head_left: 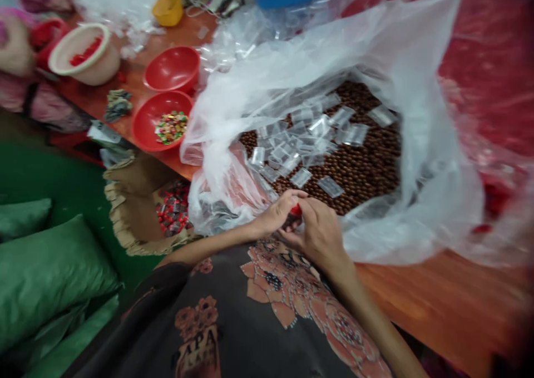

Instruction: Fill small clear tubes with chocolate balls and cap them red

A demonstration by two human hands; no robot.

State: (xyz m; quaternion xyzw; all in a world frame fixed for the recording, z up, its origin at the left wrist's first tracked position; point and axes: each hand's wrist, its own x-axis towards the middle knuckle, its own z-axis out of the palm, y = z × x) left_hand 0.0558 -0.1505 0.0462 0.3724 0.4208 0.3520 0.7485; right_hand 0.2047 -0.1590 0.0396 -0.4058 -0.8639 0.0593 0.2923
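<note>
Red-topped piece (296,211): left hand (273,214) and right hand (320,230) are pinching it.
Brown balls (369,166): lying just beyond both hands; uneven finger pressure may be risking a drop among them.

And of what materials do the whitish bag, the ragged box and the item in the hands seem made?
Whitish bag: probably thin plastic film, cloudy, translucent and wrinkled.
Ragged box: likely matt cardboard, brown with uneven edges.
Item: perhaps smooth plastic, red and dark; blur leaves this open.
</note>
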